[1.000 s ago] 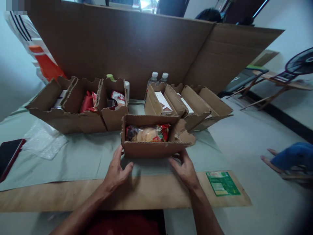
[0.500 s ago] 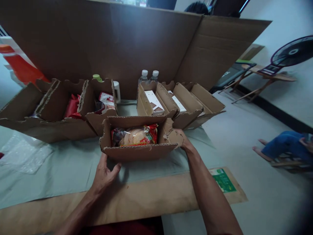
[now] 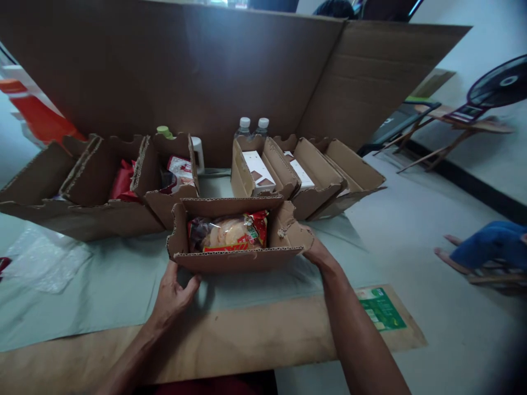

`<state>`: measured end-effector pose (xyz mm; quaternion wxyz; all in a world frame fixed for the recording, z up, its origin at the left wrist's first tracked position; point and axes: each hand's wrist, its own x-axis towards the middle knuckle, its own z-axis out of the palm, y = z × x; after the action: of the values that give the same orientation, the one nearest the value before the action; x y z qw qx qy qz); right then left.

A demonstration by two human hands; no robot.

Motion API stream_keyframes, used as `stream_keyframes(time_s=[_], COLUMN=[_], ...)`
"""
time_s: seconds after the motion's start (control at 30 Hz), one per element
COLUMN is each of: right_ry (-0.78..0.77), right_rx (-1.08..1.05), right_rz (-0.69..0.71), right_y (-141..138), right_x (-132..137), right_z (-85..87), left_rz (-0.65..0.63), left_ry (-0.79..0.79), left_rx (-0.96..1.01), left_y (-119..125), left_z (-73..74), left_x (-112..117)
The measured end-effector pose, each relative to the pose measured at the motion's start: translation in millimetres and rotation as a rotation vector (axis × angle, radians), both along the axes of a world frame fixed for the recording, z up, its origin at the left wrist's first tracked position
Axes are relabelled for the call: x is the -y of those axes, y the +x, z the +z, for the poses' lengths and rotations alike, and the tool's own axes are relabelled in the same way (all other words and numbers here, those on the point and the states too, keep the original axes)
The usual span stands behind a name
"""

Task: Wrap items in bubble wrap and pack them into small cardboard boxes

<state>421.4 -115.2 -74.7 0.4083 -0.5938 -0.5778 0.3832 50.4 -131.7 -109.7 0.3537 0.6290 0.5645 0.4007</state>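
Between my two hands is a small open-topped cardboard box [image 3: 234, 262], tipped so its inside faces me. Inside it lies a clear and red plastic packet of pale round food pieces [image 3: 230, 231]. My left hand [image 3: 175, 293] holds the box's lower left end, thumb along the front and the other fingers partly hidden beneath. At the right end, my right hand [image 3: 315, 247] grips the box from behind and below, and most of its fingers are hidden.
Cardboard boxes stand at left [image 3: 82, 219] and right [image 3: 325, 192], holding a red packet [image 3: 123, 181] and white cartons [image 3: 258, 170]. Behind rise bottles [image 3: 244, 127] and a cardboard screen [image 3: 185, 71]. Bubble wrap [image 3: 45, 260] lies left; a fan [image 3: 500, 82] and a seated person's legs [image 3: 486, 247] are right.
The camera view has shifted slightly, so the fan and seated person appear farther right. The box in my hands has barely moved, and both hands keep their hold.
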Motion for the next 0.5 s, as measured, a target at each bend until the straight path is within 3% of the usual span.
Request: stream_keyframes(time_s=[0.17,0.27,0.37,0.5], right_ry=[-0.059,-0.063,-0.026,0.044], right_rx=[0.052,0.131,0.113,0.052], right_rz=[-0.015,-0.148,-0.304,-0.441], right_y=[-20,-41,-50,-46], right_x=[63,91,99,83], right_z=[-2.7,-7.9,-11.6,-12.8], left_rz=[-0.029,-0.033,-0.089,-0.187], left_ry=[-0.048,-0.087,-0.021,0.045], left_rx=[0.01,0.046,0.091,0.122], left_y=[-1,4,17,39], left_z=[0.2,-2.7,-6.6,-10.3], left_x=[5,16,18,-4])
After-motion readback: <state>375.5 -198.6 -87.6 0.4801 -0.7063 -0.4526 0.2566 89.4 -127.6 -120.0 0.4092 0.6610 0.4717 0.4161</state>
